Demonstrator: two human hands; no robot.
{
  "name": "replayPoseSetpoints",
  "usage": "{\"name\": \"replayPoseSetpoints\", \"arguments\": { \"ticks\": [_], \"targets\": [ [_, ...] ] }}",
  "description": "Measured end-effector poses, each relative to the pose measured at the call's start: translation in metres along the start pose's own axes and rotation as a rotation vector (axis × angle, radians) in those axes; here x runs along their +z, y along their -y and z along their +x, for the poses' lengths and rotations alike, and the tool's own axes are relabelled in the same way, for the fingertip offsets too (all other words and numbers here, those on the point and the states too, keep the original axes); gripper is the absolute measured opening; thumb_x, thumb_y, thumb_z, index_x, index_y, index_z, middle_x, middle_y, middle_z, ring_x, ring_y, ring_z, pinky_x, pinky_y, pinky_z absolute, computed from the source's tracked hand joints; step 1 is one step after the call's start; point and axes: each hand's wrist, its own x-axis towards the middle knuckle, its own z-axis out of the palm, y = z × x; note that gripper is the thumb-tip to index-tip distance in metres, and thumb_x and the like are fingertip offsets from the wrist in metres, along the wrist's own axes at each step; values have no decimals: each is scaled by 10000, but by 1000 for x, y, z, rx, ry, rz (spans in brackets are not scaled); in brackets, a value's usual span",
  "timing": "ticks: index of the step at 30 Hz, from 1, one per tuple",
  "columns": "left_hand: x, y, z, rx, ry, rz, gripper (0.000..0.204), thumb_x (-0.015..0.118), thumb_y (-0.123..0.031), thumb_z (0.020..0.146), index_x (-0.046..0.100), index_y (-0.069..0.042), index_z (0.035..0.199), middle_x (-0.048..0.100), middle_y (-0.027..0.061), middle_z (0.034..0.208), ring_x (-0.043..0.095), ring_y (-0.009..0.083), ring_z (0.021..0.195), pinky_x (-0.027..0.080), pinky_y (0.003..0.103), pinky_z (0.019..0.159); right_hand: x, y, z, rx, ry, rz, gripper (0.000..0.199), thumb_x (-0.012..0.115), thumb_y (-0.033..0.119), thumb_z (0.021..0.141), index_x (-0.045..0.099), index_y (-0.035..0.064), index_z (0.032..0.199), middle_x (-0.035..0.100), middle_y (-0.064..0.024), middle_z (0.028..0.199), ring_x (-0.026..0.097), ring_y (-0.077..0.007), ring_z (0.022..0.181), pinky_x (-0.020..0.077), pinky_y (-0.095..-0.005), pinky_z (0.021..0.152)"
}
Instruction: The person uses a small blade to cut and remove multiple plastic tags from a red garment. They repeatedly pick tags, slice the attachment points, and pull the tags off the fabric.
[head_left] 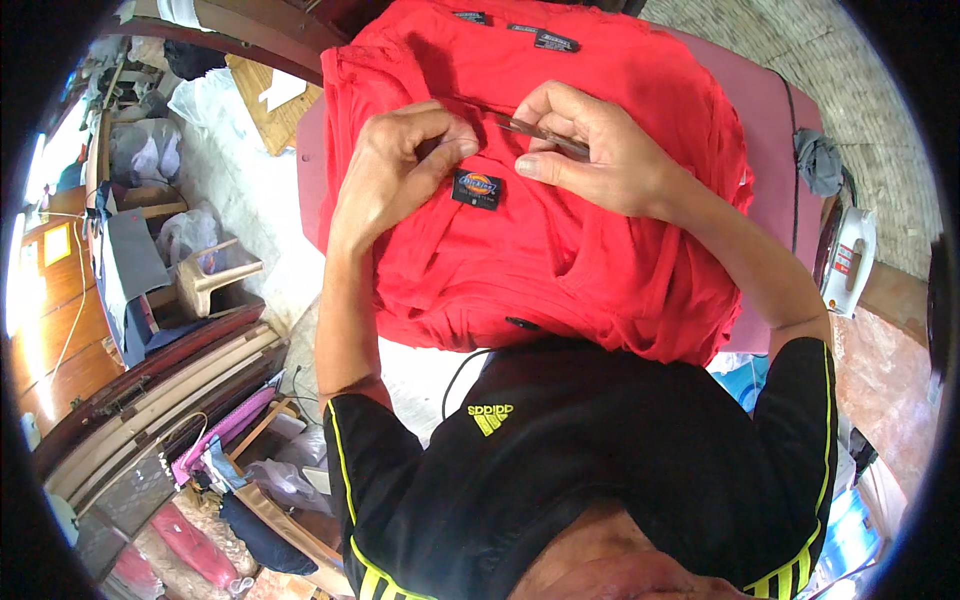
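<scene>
On the pink bench (pixel 770 110) lies a red shirt (pixel 560 240) — left hand (pixel 400 165) pinches cloth beside its dark patch (pixel 476 188), right hand (pixel 590 145) grips a thin blade (pixel 545 135) — apparently unpicking; careful strokes needed.

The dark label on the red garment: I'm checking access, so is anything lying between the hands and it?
Nothing visible does. The left hand pinches the red garment right at the dark label, and the right hand, holding a thin metal tool, rests just beside it.

Thin tool (pixel 545 133) mostly hidden under right hand (pixel 590 150); red garment (pixel 560 250) near edge hidden behind black shirt (pixel 580 450).
</scene>
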Motion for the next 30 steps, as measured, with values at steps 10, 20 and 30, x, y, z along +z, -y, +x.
{"name": "replayPoseSetpoints", "arguments": {
  "ticks": [10,20,30],
  "targets": [
    [9,-14,-69,37,-532,143,54,698,12,836,646,3,828,661,111,790,657,226,724,500,312,669,11,10,3,-265,69,-256,216,631,133,965,558,41,1146,689,-124,995,693,-268,928,537,-370,802],
    [41,-17,-113,-81,-729,-193,63,688,15,881,637,6,847,633,78,799,575,151,714,462,272,675,23,19,-5,-403,115,-539,239,652,129,923,585,30,1130,663,-103,959,674,-289,861,534,-397,757],
    [51,-30,-112,-21,-730,-257,55,693,42,865,643,22,855,640,87,789,583,161,701,462,273,648,40,20,-1,-600,13,-886,277,704,178,864,605,54,1091,623,-70,882,654,-249,791,518,-372,690]
  ]
}}
